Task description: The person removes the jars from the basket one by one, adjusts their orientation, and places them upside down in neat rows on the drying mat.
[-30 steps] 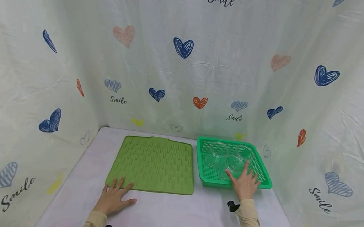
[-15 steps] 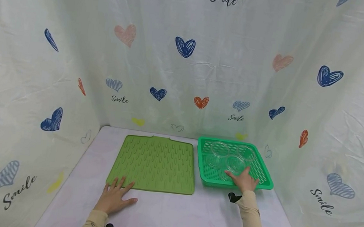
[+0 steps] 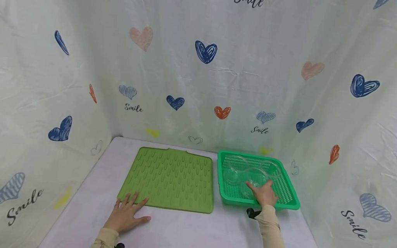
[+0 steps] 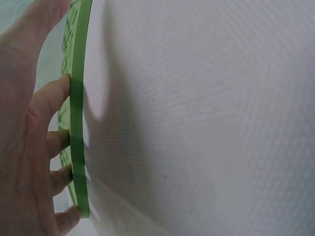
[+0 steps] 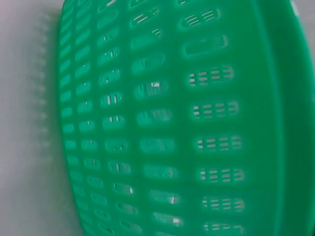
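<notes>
Sitting just beside right grip (image 3: 265,193): foremost clear cup (image 3: 256,176), inside green basket (image 3: 293,202).

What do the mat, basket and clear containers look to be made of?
Mat: probably silicone or rubber, matte, going by its dull moulded ridges.
Basket: likely moulded plastic with a soft sheen, given the evenly slotted walls.
Clear containers: smooth, transparent; glass or clear plastic, the view leaves that open.

Right fingers (image 3: 269,183) (the tips) partly hidden
</notes>
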`<action>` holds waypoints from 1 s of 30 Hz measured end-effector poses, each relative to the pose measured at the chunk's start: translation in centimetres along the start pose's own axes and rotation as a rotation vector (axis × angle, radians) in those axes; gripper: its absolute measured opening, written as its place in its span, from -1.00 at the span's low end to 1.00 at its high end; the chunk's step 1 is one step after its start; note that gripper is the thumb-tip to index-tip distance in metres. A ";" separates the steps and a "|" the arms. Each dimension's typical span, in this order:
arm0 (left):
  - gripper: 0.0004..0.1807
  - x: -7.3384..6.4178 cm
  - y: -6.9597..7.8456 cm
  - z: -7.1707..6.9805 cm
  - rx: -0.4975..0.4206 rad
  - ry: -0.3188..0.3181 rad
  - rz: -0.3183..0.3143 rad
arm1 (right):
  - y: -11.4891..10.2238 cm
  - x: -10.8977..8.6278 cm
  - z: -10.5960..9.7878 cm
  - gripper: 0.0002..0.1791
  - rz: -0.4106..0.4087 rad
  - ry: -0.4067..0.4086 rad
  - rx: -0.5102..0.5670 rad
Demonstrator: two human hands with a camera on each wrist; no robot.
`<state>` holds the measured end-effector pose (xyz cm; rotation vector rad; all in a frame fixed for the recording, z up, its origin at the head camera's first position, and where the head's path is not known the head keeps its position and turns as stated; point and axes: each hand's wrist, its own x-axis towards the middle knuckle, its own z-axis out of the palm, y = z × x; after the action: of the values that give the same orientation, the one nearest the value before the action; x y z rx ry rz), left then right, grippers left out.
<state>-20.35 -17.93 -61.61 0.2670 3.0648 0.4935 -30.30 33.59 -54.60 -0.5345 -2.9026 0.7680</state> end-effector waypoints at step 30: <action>-0.08 -0.2 -0.3 0.3 -0.006 0.024 0.016 | 0.2 -0.2 0.8 0.20 -0.104 0.223 0.386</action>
<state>-20.19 -18.19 -61.95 0.2882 3.0867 0.5098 -30.15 33.31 -55.36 -0.3936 -2.4702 1.1344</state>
